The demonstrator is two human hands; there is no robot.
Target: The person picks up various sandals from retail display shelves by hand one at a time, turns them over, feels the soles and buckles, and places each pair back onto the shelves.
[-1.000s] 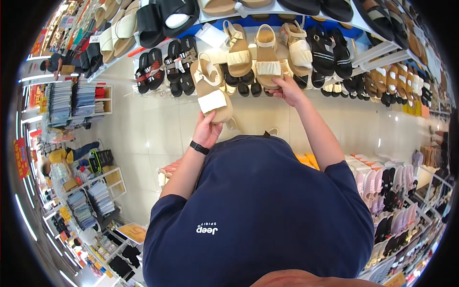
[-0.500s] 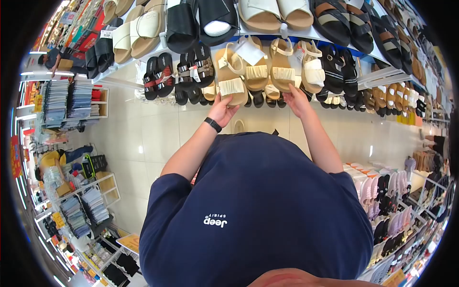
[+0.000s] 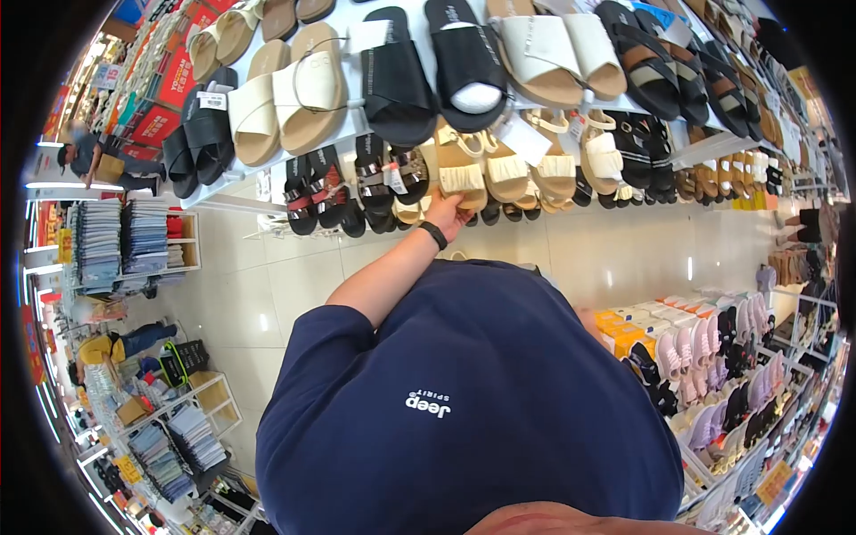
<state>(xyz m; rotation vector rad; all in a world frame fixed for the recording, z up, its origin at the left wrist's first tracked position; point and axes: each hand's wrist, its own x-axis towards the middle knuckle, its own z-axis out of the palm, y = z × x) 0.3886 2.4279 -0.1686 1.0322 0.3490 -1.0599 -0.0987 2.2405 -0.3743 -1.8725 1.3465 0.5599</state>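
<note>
My left hand (image 3: 448,217), with a black band on its wrist, is closed on the toe end of a cream strappy sandal (image 3: 461,178) with a tan sole. That sandal sits at the left of a row of similar ones on the lower shelf. Beside it stand another cream sandal (image 3: 506,176) and one more cream sandal (image 3: 555,174) near a white tag (image 3: 524,139). Dark, shiny sandals (image 3: 392,174) are to the left of my hand. My right hand is out of sight; only a bit of forearm shows beside my shirt.
Above is the upper shelf with black slides (image 3: 397,85) and white slides (image 3: 539,49). Behind me on the right is a rack of shoes (image 3: 713,357) with orange boxes. Folded jeans (image 3: 95,236) are stacked at left, where two people stand. Pale tiles (image 3: 294,285) cover the floor.
My right hand has left the sandals and dropped out of view beside my body. My left hand stays at the cream sandal, which now sits further back in the row. The view has shifted.
</note>
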